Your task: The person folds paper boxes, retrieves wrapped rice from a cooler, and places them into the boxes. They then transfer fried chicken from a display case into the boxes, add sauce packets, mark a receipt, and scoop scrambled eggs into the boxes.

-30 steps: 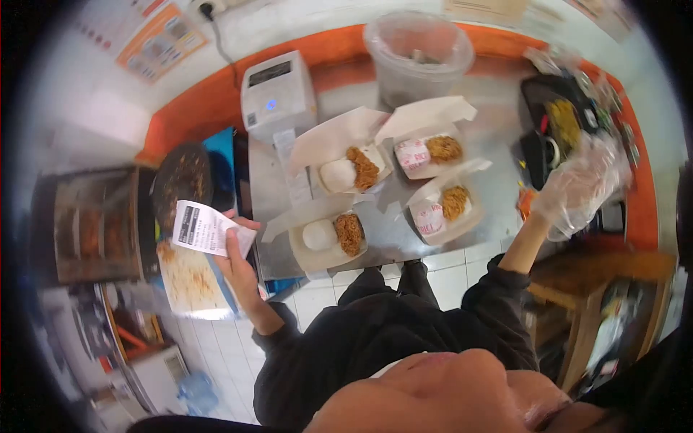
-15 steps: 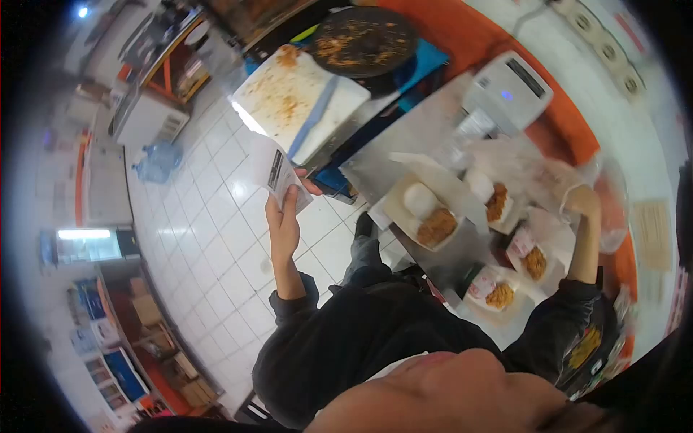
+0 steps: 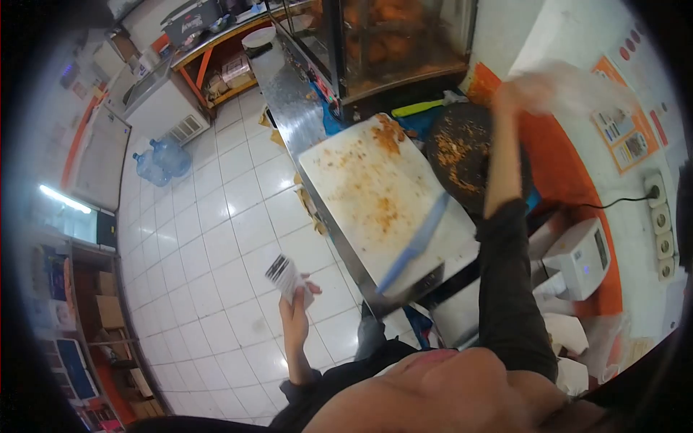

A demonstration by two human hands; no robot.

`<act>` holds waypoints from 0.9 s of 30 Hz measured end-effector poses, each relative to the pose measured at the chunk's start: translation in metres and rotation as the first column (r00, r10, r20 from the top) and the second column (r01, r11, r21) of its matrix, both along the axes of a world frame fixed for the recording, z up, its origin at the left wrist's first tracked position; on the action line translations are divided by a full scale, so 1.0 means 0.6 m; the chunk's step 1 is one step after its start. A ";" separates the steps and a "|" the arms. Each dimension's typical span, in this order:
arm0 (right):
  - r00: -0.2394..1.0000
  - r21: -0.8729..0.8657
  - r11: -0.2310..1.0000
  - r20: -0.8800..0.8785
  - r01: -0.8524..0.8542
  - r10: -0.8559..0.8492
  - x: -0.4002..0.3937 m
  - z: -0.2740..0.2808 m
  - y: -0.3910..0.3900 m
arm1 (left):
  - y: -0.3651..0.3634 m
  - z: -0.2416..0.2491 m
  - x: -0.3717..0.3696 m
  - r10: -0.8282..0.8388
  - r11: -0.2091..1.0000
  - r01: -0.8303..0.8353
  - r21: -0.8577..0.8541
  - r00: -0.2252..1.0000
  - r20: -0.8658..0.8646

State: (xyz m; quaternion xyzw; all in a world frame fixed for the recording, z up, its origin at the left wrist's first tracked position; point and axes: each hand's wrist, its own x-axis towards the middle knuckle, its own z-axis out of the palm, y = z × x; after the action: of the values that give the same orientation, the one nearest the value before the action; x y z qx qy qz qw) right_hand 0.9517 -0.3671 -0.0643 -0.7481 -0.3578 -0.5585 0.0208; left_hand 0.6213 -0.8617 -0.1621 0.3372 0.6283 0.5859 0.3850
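My left hand (image 3: 297, 297) pinches a printed paper slip (image 3: 285, 276) above the tiled floor, left of the counter. My right hand (image 3: 514, 97) is raised over the far side of the dark round stone plate (image 3: 462, 155), blurred, closed on a clear plastic bag (image 3: 570, 86) that trails to the right. Between the two arms lies a white cutting board (image 3: 361, 187) with orange-brown crumbs. A blue knife (image 3: 415, 242) rests diagonally on the board's near right part.
A glass case (image 3: 404, 43) with fried pieces stands behind the board. A green-handled tool (image 3: 419, 107) lies near the stone. At right are a white device (image 3: 581, 256), wall sockets (image 3: 663, 220) and partly hidden wrappers (image 3: 567, 332). Water jugs (image 3: 170, 155) stand on the floor.
The view has shifted towards the board and glass case. My right hand has moved from beside the food boxes to above the stone, with the plastic bag. My left hand still holds the slip.
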 end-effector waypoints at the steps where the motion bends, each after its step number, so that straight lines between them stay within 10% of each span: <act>1: 0.842 -0.143 0.871 -0.369 -0.469 0.393 -0.059 -0.121 0.079 | -0.004 -0.013 -0.019 0.025 1.000 -0.024 -0.018 0.999 0.028; 2: 0.431 -0.079 0.545 -0.710 -0.835 0.556 -0.136 -0.184 0.093 | -0.014 -0.045 -0.037 0.078 0.997 -0.078 -0.028 0.997 0.023; 4: 0.437 -0.550 -0.028 -0.693 -0.835 0.574 -0.210 -0.220 0.003 | -0.003 -0.064 -0.064 0.088 0.995 -0.087 -0.045 0.996 0.016; 5: 0.352 -0.360 -0.094 -0.931 -0.928 0.095 -0.255 -0.219 -0.023 | 0.011 -0.049 -0.068 0.122 0.992 -0.120 -0.039 0.990 0.076; 7: 0.146 -0.135 0.083 -0.980 -0.987 0.138 -0.298 -0.142 -0.121 | 0.043 -0.028 -0.072 0.102 0.994 -0.096 -0.048 0.985 0.136; 8: 0.296 -0.290 0.056 -0.935 -0.955 0.194 -0.300 -0.135 -0.129 | 0.067 -0.021 -0.073 0.073 0.997 -0.070 -0.029 0.992 0.105; 9: 0.005 -0.004 0.001 -0.892 -1.000 0.453 -0.293 -0.189 -0.116 | 0.088 -0.014 -0.075 0.038 0.999 -0.037 -0.008 0.997 0.073; 10: 0.154 -0.169 -0.128 -0.980 -0.977 0.122 -0.285 -0.138 -0.115 | 0.106 -0.015 -0.078 -0.031 0.999 0.032 -0.013 0.997 0.072; 11: 0.089 -0.140 -0.391 -0.985 -0.910 0.146 -0.268 -0.103 -0.126 | 0.129 -0.026 -0.084 -0.035 0.999 0.036 0.015 0.999 -0.039; 12: -0.384 0.121 -0.522 -0.817 -0.844 0.430 -0.229 -0.144 -0.142 | 0.179 -0.036 -0.072 -0.150 0.986 0.158 0.049 0.979 -0.135; 13: -0.050 -0.055 -0.452 -0.975 -0.890 0.216 -0.207 -0.044 -0.211 | 0.200 -0.056 -0.072 -0.165 0.982 0.172 0.077 0.982 -0.094; 14: -0.324 0.127 -0.403 -0.820 -0.906 0.471 -0.173 -0.038 -0.275 | 0.223 -0.053 -0.057 -0.216 0.970 0.223 0.095 0.973 -0.077; 16: -0.148 -0.201 -0.382 -0.688 -0.902 0.711 -0.092 -0.020 -0.388 | 0.256 -0.031 -0.005 -0.366 0.922 0.368 0.121 0.930 -0.036; 18: -0.109 -0.102 -0.357 -0.844 -0.929 0.524 -0.013 0.094 -0.550 | 0.274 0.003 0.056 -0.507 0.850 0.502 0.158 0.862 -0.007; 19: 0.211 -0.243 -0.222 -0.965 -0.944 0.155 0.009 0.134 -0.609 | 0.276 0.020 0.091 -0.573 0.807 0.564 0.175 0.820 0.001; 22: -0.253 0.308 0.179 -0.927 -0.934 0.277 0.148 0.167 -0.809 | 0.253 0.067 0.201 -0.732 0.668 0.710 0.224 0.681 0.024; 25: -0.088 0.502 0.744 -0.849 -0.441 0.520 0.256 0.163 -1.034 | 0.188 0.108 0.316 -0.827 0.549 0.796 0.257 0.562 0.023; 27: 0.146 0.588 0.808 -0.803 0.039 0.578 0.322 0.103 -1.199 | 0.123 0.128 0.402 -0.900 0.423 0.850 0.313 0.436 0.032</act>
State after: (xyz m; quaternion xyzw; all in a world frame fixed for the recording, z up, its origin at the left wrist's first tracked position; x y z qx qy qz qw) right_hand 1.1446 -1.0862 -0.0025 -0.8125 -0.2461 -0.0160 0.5283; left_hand 0.8627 -0.7879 -0.0855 0.6020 0.2388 0.4021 0.6473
